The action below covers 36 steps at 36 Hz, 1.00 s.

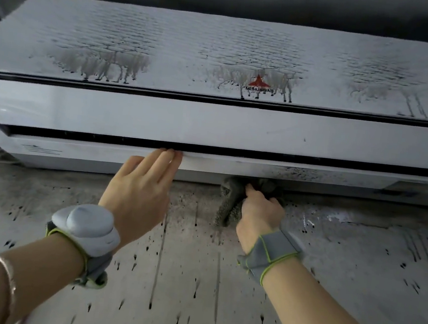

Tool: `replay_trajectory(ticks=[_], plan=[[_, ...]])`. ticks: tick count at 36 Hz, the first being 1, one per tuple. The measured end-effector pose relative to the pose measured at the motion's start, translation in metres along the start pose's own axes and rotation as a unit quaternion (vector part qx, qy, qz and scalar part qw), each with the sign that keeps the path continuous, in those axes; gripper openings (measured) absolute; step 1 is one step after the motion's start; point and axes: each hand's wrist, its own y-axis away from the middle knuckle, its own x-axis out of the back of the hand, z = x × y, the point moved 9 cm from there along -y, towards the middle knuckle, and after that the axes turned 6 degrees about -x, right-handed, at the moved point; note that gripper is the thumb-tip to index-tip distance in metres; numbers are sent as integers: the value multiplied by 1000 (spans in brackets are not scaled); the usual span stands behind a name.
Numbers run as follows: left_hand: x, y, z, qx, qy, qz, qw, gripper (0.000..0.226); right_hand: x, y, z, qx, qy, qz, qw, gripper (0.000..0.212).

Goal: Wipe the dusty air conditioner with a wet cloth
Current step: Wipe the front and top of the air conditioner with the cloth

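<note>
Here, right hand (259, 213) grip curls tight round the cloth (230, 202) — left hand (139, 194), fingers straight, touches the air conditioner (211, 125).

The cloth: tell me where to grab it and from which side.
Grip the cloth at its bunched upper wad, coming from below and in front. It is pressed under the air conditioner, so only that side is open; the right hand holds it so.
</note>
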Motion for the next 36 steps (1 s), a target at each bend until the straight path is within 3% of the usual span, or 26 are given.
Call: replay_trajectory(ticks=[11,14,20,28,36], plan=[[0,-1,2,6,-2,-4,1000,55,-4,14,-28,19,-51,-53,997,21],[-1,0,3,9,0,-9,1000,54,-1,9,-28,24,-32,-55,998,30],[2,-2,2,8,-5,-19,1000,56,26,-14,-24,3,-20,22,1000,51],[-1,-2,6,6,-7,-33,999,57,6,-4,-35,22,-17,-57,998,40],[-3,0,5,5,-10,-50,999,60,24,-27,-26,2,-5,-10,1000,44]])
